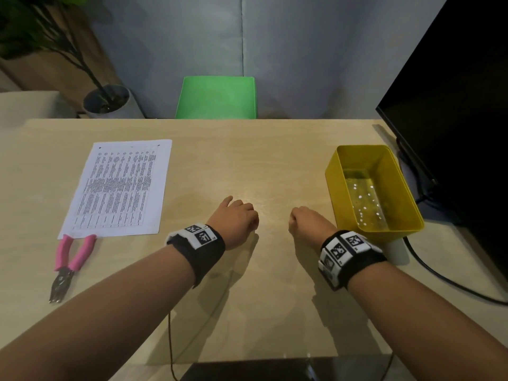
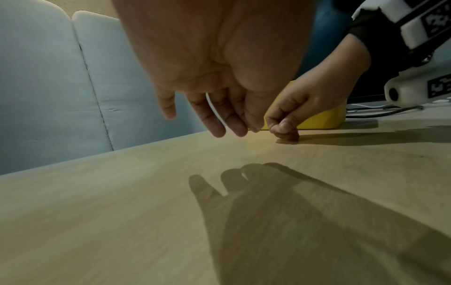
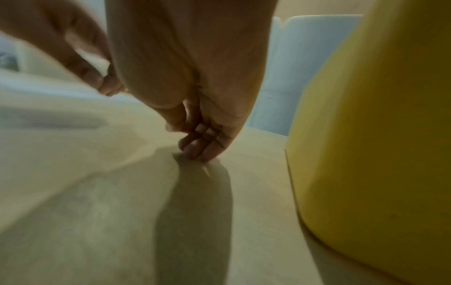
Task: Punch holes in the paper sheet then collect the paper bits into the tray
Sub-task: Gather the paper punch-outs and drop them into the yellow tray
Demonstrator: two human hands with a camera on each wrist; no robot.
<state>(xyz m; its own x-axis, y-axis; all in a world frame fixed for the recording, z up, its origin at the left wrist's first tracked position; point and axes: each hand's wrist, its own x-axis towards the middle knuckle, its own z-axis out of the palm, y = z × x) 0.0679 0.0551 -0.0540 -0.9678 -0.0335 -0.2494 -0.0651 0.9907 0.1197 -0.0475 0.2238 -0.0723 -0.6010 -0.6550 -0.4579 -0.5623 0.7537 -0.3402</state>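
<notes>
- Paper (image 1: 116, 188) lay flat at the far left of the counter (image 1: 247, 160), printed side up, with a small hole near each far corner.
- Tray (image 1: 334, 182), yellow and deep, stood at the right, near a dark monitor (image 1: 453, 92); white bits (image 1: 367, 200) lay scattered over its floor.
- Punch (image 1: 68, 264) with pink handles lay just below the paper's near edge, its metal nose toward the person.
- Left hand (image 1: 236, 218) hung over the middle of the counter, fingers loose and apart, holding nothing.
- Right hand (image 1: 308, 221) sat just left of the tray, fingertips (image 3: 195, 150) bunched together and touching the counter; whether a bit was pinched between them I cannot tell.
- The two hands were near each other but apart.
- Bare counter ran between paper and tray, and from the hands to the near edge.
- A black cable (image 1: 439, 279) curved along the right side behind the tray.
- A green chair (image 1: 217, 97) stood past the far edge.
</notes>
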